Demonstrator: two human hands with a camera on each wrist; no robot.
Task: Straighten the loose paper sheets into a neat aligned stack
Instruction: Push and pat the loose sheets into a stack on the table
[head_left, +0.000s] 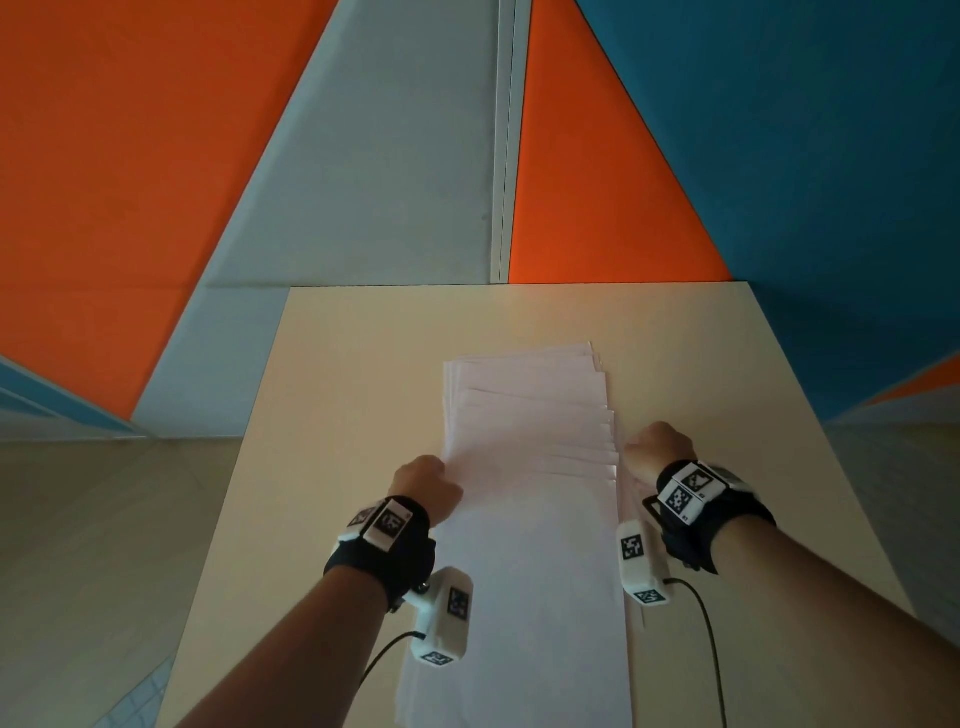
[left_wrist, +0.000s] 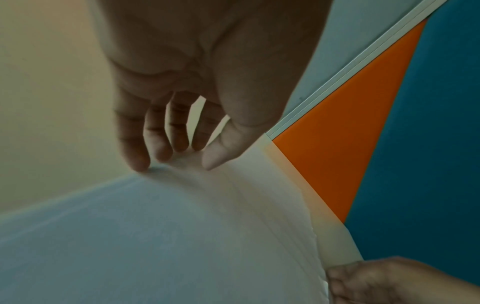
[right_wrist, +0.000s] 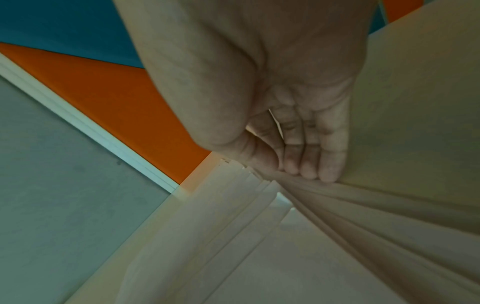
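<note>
A long run of white paper sheets lies fanned lengthwise on the beige table, with the far ends stepped and uneven. My left hand is at the sheets' left edge. In the left wrist view its thumb lies on top of the paper and its fingers meet the edge, pinching it. My right hand is at the right edge. Its thumb sits on the offset sheets while the fingers close in from the side, and the edges bunch toward them.
Orange, grey and blue wall panels rise right behind the table's far edge. Bare tabletop lies to the left and right of the sheets. Wrist camera cables hang near the table's front.
</note>
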